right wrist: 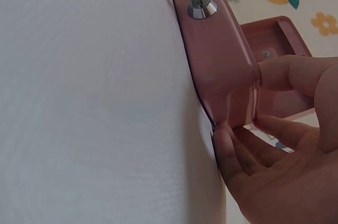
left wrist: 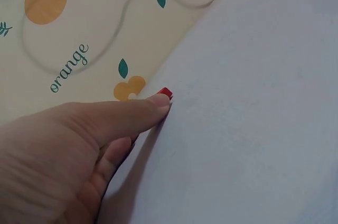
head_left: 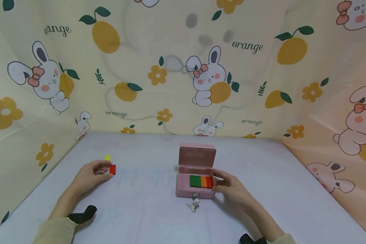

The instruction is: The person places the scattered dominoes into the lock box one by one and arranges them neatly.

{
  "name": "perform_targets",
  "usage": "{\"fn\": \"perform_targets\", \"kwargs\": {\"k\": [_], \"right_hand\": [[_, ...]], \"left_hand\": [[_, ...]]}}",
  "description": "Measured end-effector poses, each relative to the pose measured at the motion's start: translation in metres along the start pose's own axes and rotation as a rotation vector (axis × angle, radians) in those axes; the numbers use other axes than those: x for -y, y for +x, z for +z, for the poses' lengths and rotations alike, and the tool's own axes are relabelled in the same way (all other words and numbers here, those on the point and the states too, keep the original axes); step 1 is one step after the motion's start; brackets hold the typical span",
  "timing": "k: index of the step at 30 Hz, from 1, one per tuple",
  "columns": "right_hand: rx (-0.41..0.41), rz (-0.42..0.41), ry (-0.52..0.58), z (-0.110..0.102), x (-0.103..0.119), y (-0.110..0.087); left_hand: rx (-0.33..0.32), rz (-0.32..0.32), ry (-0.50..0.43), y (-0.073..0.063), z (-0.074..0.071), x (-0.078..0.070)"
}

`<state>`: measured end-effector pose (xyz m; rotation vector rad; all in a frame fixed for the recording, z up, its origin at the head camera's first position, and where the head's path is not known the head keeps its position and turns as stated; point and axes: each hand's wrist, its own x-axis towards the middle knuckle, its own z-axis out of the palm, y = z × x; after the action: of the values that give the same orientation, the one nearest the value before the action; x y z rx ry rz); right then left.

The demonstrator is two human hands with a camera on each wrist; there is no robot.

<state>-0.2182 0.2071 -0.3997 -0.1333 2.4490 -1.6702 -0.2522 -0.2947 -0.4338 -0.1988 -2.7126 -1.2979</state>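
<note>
My left hand (head_left: 93, 174) pinches a small red block (head_left: 113, 169) between thumb and fingers at the left of the table. In the left wrist view only a corner of that block shows past the thumb tip. Just behind it is a yellow block (head_left: 107, 157). A pink metal cash box (head_left: 183, 189) stands right of the middle with its lid (head_left: 197, 156) raised. Inside, green, orange and red blocks (head_left: 200, 181) sit side by side toward the right. My right hand (head_left: 231, 184) grips the box's right wall, the thumb over the rim and fingers along the outside.
Keys on a ring (head_left: 192, 205) hang from the lock (right wrist: 202, 7) on the box's front. A white cloth covers the table (head_left: 140, 203), and a printed curtain (head_left: 158, 40) rises at the back and both sides.
</note>
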Motion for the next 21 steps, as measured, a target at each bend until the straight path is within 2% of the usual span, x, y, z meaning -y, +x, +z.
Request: {"fn": "perform_targets", "kwargs": {"k": [10, 16, 21], "right_hand": [[0.002, -0.004, 0.006, -0.001, -0.001, -0.001], [0.012, -0.012, 0.007, -0.001, 0.000, -0.002], [0.005, -0.013, 0.001, -0.001, -0.002, -0.001]], "left_hand": [[-0.035, 0.002, -0.103, -0.002, -0.001, -0.008], [-0.062, 0.009, -0.069, -0.004, -0.001, -0.014], [-0.048, -0.021, -0.062, -0.005, -0.002, -0.019]]}}
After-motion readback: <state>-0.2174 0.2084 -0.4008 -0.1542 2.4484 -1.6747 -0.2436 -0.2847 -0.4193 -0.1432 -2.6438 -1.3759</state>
